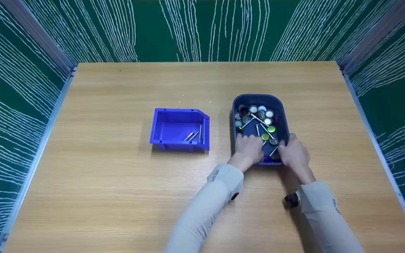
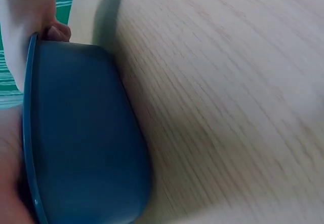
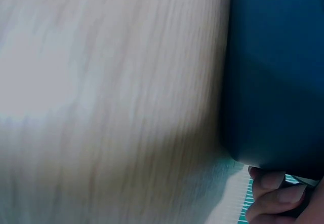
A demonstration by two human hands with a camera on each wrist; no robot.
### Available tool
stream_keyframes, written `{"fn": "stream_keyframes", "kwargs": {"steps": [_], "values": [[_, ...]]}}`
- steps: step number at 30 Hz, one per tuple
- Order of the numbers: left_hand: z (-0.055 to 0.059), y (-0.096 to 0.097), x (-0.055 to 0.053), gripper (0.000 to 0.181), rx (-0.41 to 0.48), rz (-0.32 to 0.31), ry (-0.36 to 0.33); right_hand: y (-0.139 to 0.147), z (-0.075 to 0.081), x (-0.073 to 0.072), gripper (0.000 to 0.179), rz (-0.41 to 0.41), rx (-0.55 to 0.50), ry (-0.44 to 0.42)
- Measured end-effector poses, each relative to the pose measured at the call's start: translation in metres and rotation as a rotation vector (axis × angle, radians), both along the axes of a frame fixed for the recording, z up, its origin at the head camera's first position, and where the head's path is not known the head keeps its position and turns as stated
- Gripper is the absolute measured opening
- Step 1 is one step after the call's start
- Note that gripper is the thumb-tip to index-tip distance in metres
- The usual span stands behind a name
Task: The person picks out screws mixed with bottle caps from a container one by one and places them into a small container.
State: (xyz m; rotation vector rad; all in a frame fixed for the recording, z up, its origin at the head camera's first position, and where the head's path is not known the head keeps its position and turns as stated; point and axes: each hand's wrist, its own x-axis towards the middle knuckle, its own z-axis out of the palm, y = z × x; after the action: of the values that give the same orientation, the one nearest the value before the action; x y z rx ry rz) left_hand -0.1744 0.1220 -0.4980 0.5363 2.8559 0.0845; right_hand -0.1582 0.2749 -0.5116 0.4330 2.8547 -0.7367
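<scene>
A dark blue tub [image 1: 259, 97] stands right of the table's middle. Inside it lie several bottle caps [image 1: 269, 113], some silver and some green, mixed with slim silver metal pieces [image 1: 259, 120] like screws or nails. Over the near left part of the tub, my left hand [image 1: 249, 147] reaches down inside; its fingertips are hidden, and I cannot tell whether they pinch anything. At the near right corner my right hand [image 1: 295, 153] grips the rim. Its curled fingers [image 3: 273, 196] show beside the tub's outer wall in the right wrist view.
Left of the tub sits a bright blue open bin [image 1: 174, 111] with several silver metal pieces [image 1: 193, 135] at its right end. The wooden table [image 1: 100, 158] is bounded by green walls [image 1: 153, 35] with white streaks at the back and sides.
</scene>
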Motion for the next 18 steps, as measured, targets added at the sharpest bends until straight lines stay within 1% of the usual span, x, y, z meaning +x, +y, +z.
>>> {"fn": "stream_keyframes", "kwargs": {"steps": [5,8,13,18], "values": [[-0.0029,0.0038,-0.0011,0.031,-0.038,0.033,-0.032,-0.0007,-0.0003,0.0004,0.046,-0.004,-0.003,-0.003],[-0.0043,0.0044,-0.0008,0.031,-0.046,0.046,-0.041,-0.0010,-0.0010,0.0009,0.046,-0.002,-0.006,-0.005],[-0.0050,0.0044,-0.0011,0.030,-0.032,0.056,-0.022,-0.0005,-0.0015,0.0013,0.044,-0.007,-0.002,0.014],[-0.0033,0.0046,-0.0022,0.027,-0.021,0.046,-0.009,0.0002,-0.0007,0.0009,0.043,-0.006,0.008,0.028]]}}
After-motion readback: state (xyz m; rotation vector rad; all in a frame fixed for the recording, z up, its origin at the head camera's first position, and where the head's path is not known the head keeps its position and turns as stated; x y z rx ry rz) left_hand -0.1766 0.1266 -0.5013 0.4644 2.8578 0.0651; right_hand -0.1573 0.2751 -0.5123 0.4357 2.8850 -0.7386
